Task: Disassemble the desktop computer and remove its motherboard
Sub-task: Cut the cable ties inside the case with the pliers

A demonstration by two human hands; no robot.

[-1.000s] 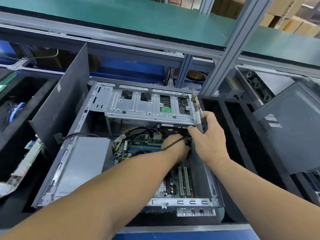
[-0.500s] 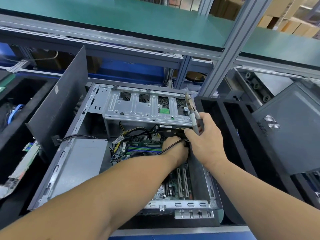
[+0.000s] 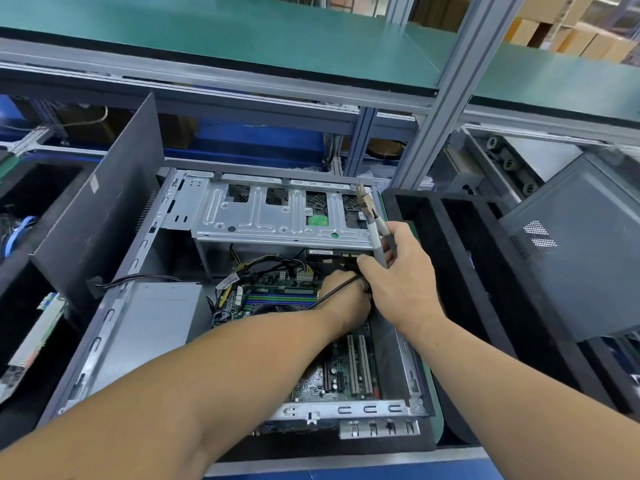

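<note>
Pliers (image 3: 372,223) tilted back — motherboard (image 3: 332,372) under hands.

Looks like an electronics teardown line in a factory or warehouse, not anybody's home bench. The workstation is built from grey aluminium framing (image 3: 446,109) with a green anti-static mat shelf (image 3: 242,32) overhead. Black foam-lined sorting bins (image 3: 446,237) sit on both sides of the opened PC case (image 3: 114,344), a pulled circuit board (image 3: 34,341) lies in the left bin, and stacked cardboard boxes (image 3: 568,32) fill the background at top right.
</note>
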